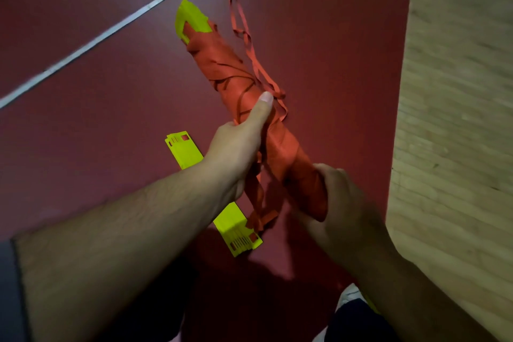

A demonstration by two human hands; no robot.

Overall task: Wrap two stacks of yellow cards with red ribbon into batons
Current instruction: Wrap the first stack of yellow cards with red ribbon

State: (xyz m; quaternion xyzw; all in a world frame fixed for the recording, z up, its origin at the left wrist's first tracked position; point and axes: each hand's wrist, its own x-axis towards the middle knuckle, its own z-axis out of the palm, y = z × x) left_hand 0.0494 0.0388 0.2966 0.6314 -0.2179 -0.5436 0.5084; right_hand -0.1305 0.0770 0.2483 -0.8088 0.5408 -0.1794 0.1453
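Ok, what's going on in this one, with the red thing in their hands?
A person holds a baton, a stack of yellow cards mostly wrapped in red ribbon. The left hand grips its middle with the thumb laid along the wrap, and the right hand grips the lower end. Only the far yellow tip is bare. Loose ribbon trails off toward the top of the view. A second card stack lies unwrapped on the red floor under the left forearm.

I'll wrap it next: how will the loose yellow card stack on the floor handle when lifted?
The yellow card stack will probably splay: its ends already look fanned and nothing binds it. Likely light and bendy, being long thin strips. Lying flat, it should not roll.
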